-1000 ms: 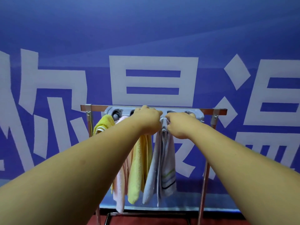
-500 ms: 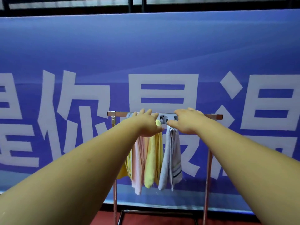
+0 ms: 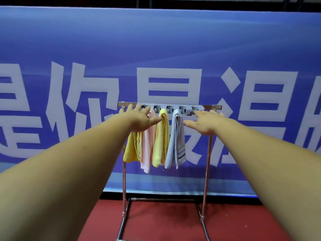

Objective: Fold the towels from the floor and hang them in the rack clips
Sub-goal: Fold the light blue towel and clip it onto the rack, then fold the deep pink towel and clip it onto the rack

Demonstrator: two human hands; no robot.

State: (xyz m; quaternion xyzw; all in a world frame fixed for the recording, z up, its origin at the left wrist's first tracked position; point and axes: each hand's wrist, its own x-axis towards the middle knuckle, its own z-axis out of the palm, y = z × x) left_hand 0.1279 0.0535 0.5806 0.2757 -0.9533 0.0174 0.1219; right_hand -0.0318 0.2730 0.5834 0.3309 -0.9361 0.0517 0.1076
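Withdrawn from pale grey striped terry towel point(image 3: 175, 140), left hanging on grey plastic clip strip point(image 3: 170, 108); left hand point(image 3: 139, 119), right hand point(image 3: 206, 122) splayed, empty; rightmost clip point(image 3: 194, 110) seemingly free.

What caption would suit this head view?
Left hand and right hand, open, before a rack with four hanging towels.

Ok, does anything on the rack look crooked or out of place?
Nothing serious. The left yellow towel, pink towel, middle yellow towel and grey striped towel all hang below the clip bar, hems uneven, pink lowest. The left hand hides the left yellow towel's clip, so that one is unchecked.
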